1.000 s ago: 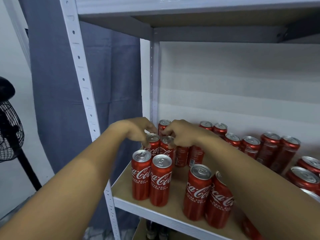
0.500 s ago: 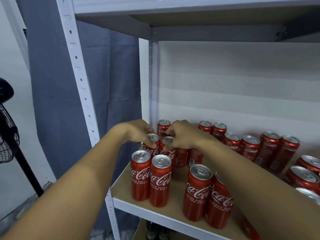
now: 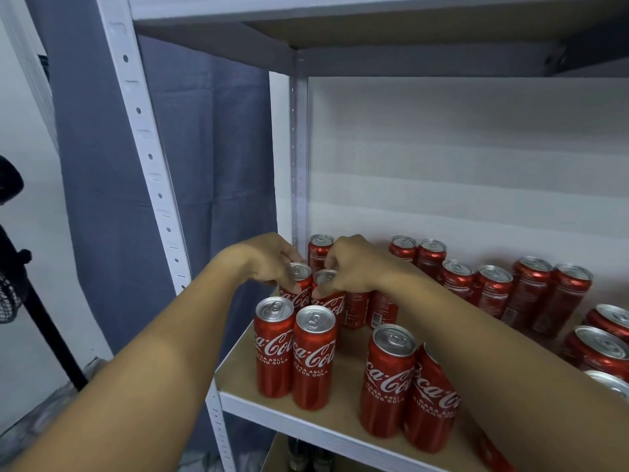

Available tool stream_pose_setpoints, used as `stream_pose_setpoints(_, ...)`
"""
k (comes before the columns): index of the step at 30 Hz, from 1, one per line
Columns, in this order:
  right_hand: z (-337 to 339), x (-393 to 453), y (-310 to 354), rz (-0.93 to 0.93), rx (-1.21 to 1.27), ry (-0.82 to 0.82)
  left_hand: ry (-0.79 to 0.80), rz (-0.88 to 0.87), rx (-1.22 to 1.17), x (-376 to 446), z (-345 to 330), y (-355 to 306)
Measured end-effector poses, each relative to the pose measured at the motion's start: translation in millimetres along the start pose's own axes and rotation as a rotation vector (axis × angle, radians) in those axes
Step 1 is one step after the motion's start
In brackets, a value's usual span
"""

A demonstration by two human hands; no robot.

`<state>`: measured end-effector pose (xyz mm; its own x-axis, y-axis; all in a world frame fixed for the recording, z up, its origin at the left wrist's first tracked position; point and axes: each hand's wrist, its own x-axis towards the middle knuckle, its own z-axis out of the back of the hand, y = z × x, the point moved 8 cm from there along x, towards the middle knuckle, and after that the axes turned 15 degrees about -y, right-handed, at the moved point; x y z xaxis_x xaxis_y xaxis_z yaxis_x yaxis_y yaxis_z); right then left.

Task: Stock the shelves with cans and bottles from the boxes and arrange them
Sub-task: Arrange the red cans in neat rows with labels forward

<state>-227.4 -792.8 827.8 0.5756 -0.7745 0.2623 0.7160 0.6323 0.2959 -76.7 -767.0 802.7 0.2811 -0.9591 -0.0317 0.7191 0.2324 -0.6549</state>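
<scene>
Slim red Coca-Cola cans stand on a wooden shelf (image 3: 238, 364) in a white metal rack. My left hand (image 3: 263, 258) grips the top of one can (image 3: 299, 282) in the second row at the shelf's left end. My right hand (image 3: 354, 264) grips the neighbouring can (image 3: 327, 291) just right of it. Two cans (image 3: 274, 352) (image 3: 313, 359) stand in front of them near the shelf edge. Another pair (image 3: 388, 383) stands further right, partly behind my right forearm. One can (image 3: 319, 250) stands behind my hands by the back post.
Several more cans (image 3: 493, 289) run along the back wall to the right. A perforated white upright (image 3: 149, 158) stands at the left front, with a grey curtain (image 3: 211, 148) behind. A black fan (image 3: 13, 267) stands far left. The upper shelf (image 3: 374, 32) hangs overhead.
Both hands stay on the two second-row cans. The two cans have drawn slightly closer together and toward the front pair.
</scene>
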Motion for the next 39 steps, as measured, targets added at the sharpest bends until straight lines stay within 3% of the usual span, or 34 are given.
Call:
stream_pose_setpoints(18,4.1,-6.8,-4.9,0.001,-0.002,0.024,0.044,-0.007,-0.159,-9.4,-11.8,-3.8)
stream_pose_setpoints(39,51.8,-67.2,-94.5,-0.186,-0.039,0.049,0.224,-0.189,-0.131,-30.3,-94.5,-101.0)
